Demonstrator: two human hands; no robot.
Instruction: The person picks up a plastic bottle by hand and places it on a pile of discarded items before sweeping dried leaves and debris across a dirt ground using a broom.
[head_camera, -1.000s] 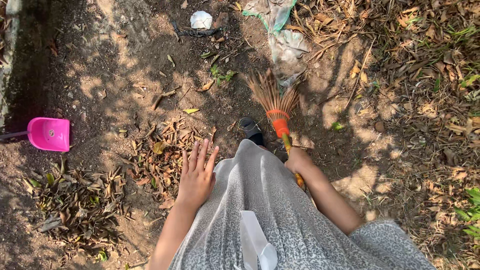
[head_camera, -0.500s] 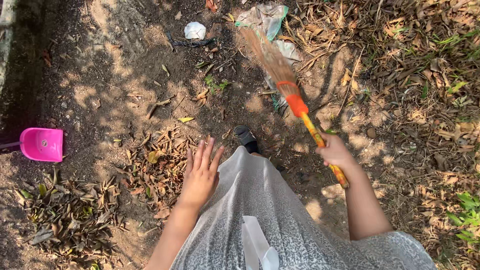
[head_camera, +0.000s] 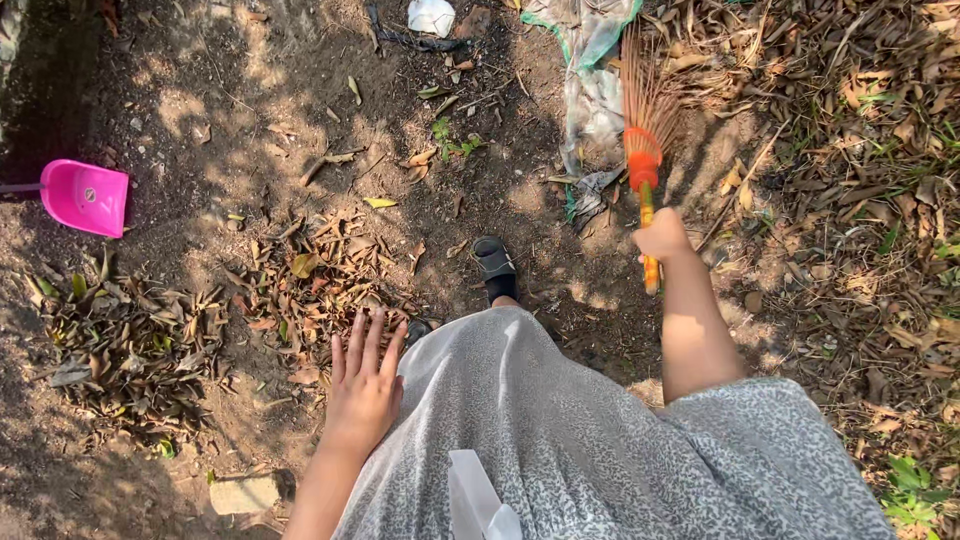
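The right hand (head_camera: 662, 236) is clenched around the broom (head_camera: 644, 165), whose long axis runs almost straight away from the person, bristles over the plastic sheet (head_camera: 590, 90). The left hand (head_camera: 364, 385) is spread, holding nothing. Half a second ago the broom slanted left.
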